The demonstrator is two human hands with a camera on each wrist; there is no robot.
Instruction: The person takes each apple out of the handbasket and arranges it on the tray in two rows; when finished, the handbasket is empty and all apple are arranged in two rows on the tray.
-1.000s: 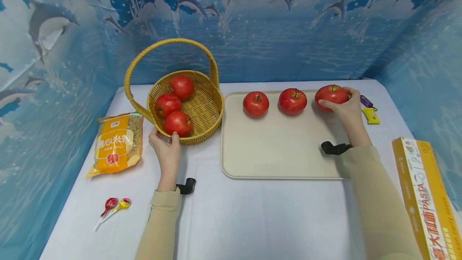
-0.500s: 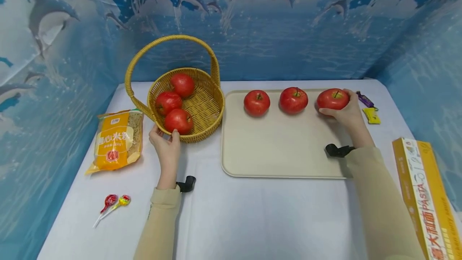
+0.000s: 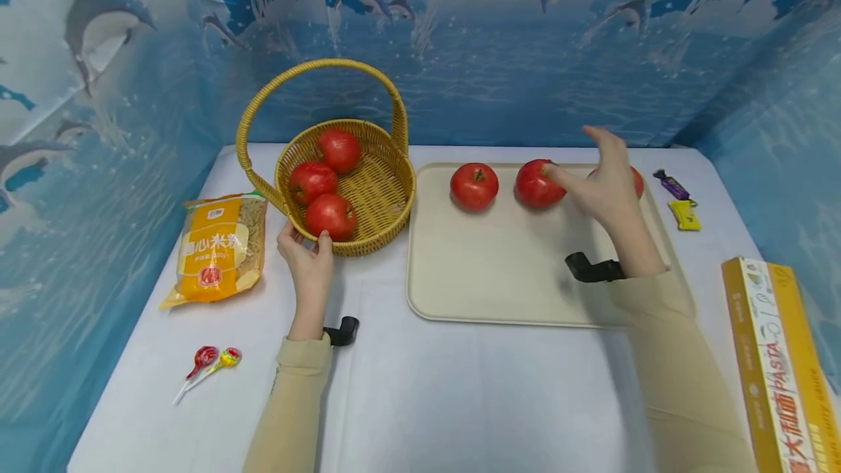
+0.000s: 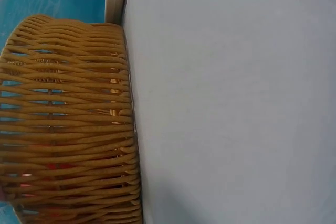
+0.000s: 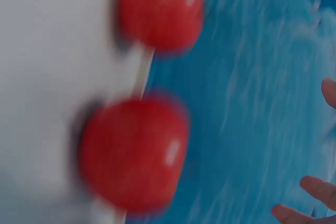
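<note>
Change: the right hand (image 3: pixel 607 185), which was gripping the far-right apple (image 3: pixel 634 179) half a second ago, is now lifting off it with fingers spread wide, holding nothing. The left hand (image 3: pixel 305 258) is still gripping the near rim of the basket (image 3: pixel 381 188), centre left of the frame.

Count: six apples, three lying in the basket and three sitting in a row along the far edge of the tray (image 3: pixel 499 268); two lollipops (image 3: pixel 206 365), lower left; one bag of pasta (image 3: pixel 217 250); one pasta box (image 3: pixel 775 356), cut off at lower right; two sweets (image 3: pixel 680 203).

Obscured: the far-right apple is mostly hiding behind the right hand. The right wrist view is blurring.
</note>
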